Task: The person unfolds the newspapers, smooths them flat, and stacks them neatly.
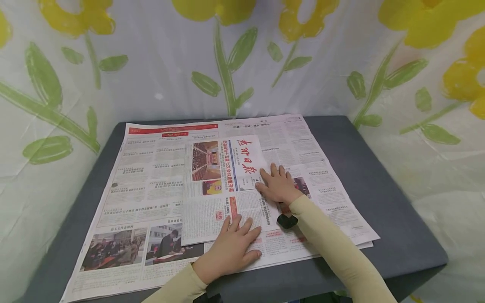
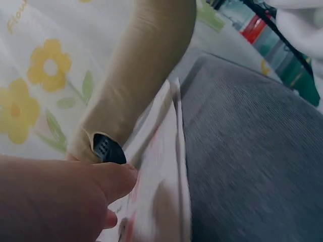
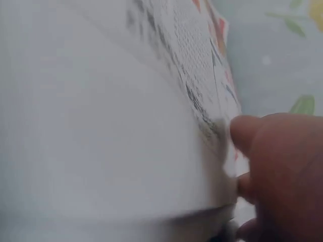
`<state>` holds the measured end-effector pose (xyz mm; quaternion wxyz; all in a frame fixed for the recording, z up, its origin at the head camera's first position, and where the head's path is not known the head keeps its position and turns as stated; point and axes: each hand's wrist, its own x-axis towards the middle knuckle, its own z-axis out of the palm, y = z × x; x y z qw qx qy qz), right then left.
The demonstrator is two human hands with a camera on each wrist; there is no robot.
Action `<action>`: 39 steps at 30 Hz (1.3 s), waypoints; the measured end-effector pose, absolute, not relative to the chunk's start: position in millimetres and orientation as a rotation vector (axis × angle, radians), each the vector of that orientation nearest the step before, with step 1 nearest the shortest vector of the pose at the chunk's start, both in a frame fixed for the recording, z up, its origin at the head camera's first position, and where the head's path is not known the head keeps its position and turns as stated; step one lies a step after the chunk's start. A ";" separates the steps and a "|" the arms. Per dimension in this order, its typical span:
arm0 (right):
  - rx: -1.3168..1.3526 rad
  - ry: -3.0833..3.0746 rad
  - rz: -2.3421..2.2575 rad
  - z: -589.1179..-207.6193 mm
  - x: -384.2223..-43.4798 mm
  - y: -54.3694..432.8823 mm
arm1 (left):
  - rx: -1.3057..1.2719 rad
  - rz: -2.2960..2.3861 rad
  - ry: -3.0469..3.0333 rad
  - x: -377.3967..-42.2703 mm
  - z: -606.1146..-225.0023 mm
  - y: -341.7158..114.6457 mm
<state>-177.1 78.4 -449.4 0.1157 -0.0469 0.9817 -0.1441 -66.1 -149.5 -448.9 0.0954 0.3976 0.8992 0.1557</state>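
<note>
A small folded newspaper (image 1: 206,212) with a red-lettered masthead lies sideways on larger spread newspaper sheets (image 1: 151,179). My right hand (image 1: 278,185) rests on the folded paper's right part with its fingers spread. Nearer the front, my left hand (image 1: 229,252) lies flat with spread fingers across the folded paper's front edge and the sheet under it. In the left wrist view the left hand (image 2: 60,196) shows at the lower left, its fingertips partly out of sight. The right wrist view has the right hand (image 3: 287,166) at the right, beside blurred print.
A grey cloth-covered table (image 1: 394,219) carries the papers, whose front edge reaches near the table's edge. Behind and at both sides hangs a white curtain (image 1: 151,88) with yellow flowers. A small black device (image 1: 286,221) is at the right wrist.
</note>
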 end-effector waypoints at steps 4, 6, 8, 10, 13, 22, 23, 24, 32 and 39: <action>-0.154 2.910 -0.571 -455.9 -171.7 84.4 | 1.138 0.464 2.671 -72.5 -449.7 -138.2; -0.179 2.940 -0.611 -458.6 -165.5 87.9 | 1.081 0.478 2.697 -79.3 -449.2 -133.1; -0.209 2.976 -0.613 -460.8 -159.4 90.6 | 1.023 0.491 2.729 -88.0 -449.4 -126.3; -0.242 3.013 -0.591 -462.4 -154.6 92.2 | 0.961 0.506 2.743 -96.5 -449.6 -118.1; -0.280 3.045 -0.557 -464.9 -150.5 93.4 | 0.882 0.526 2.738 -107.3 -451.7 -105.6; -0.271 3.011 -0.511 -463.5 -152.3 93.9 | 0.786 0.427 2.743 -118.1 -457.7 -98.0; -0.265 3.009 -0.509 -462.8 -152.7 94.4 | 0.800 0.417 2.758 -119.5 -458.0 -98.9; -0.268 3.011 -0.507 -462.3 -153.1 94.5 | 0.819 0.412 2.774 -121.0 -457.7 -100.1; -0.249 2.984 -0.502 -463.0 -151.0 99.8 | 0.876 0.712 2.756 -130.3 -453.5 -116.1; -0.229 2.974 -0.542 -465.6 -148.0 104.3 | 0.610 1.255 2.607 -132.4 -436.3 -135.4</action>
